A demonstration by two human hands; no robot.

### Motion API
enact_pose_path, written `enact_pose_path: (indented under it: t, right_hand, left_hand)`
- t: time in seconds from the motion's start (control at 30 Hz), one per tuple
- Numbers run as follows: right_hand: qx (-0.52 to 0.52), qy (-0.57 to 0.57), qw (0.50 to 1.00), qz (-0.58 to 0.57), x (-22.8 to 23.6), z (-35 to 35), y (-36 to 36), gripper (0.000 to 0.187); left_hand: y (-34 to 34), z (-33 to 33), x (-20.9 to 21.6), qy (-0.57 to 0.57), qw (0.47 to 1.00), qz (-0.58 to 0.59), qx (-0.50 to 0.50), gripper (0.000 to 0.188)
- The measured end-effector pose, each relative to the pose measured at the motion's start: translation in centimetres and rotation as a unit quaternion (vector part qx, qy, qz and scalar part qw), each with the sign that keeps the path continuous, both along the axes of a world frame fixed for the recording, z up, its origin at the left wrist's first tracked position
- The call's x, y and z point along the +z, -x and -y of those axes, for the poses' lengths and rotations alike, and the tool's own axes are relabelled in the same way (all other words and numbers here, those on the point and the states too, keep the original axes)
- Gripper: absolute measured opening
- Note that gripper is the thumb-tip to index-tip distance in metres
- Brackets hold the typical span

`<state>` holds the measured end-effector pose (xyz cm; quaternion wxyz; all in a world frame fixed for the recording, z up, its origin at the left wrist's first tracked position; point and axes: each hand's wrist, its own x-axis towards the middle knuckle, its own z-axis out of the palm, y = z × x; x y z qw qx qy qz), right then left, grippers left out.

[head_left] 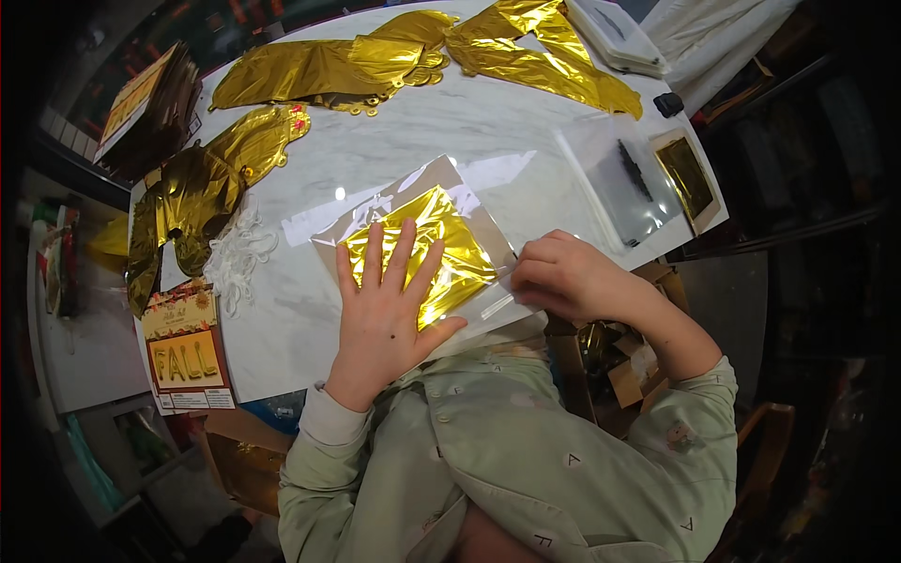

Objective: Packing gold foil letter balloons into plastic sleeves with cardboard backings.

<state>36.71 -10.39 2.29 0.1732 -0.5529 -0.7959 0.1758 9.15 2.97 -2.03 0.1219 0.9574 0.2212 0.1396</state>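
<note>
A transparent plastic bag [441, 176] lies on the table before me, turned at a slant. Inside it is a folded gold foil balloon [462, 251] with crinkled, shiny faces. My left hand [380, 319] rests flat on the bag, fingers spread over the gold foil. At the bag's right edge, my right hand [571, 280] is closed, its fingertips curled in and pinching the plastic near the corner. The fingertips are partly hidden behind the knuckles.
Flat gold foil balloons [319, 73] lie along the table's far and left sides. White string [239, 249] sits at the left, above a printed card [188, 352]. A stack of cards [145, 103] stands far left. Transparent bags [610, 192] lie right; a cardboard box [638, 380] is below.
</note>
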Motion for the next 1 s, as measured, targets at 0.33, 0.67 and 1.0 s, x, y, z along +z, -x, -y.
enact_pose_path:
  t: [0.33, 0.67, 1.0]
  right_hand:
    - [-0.029, -0.025, 0.990, 0.132, -1.5, 1.2, 1.1, 0.015]
    - [0.053, 0.051, 0.988, 0.138, -12.5, 10.9, 4.6, 0.017]
    - [-0.271, 0.268, 0.852, 0.359, -21.1, 16.1, -5.2, 0.044]
  left_hand:
    - [0.0, 0.0, 0.0, -0.005, 1.000, 0.006, -0.002, 0.090]
    - [-0.1, 0.0, -0.2, -0.001, 1.000, 0.008, -0.007, 0.089]
    - [0.3, -0.3, 0.3, 0.020, 1.000, 0.003, -0.021, 0.085]
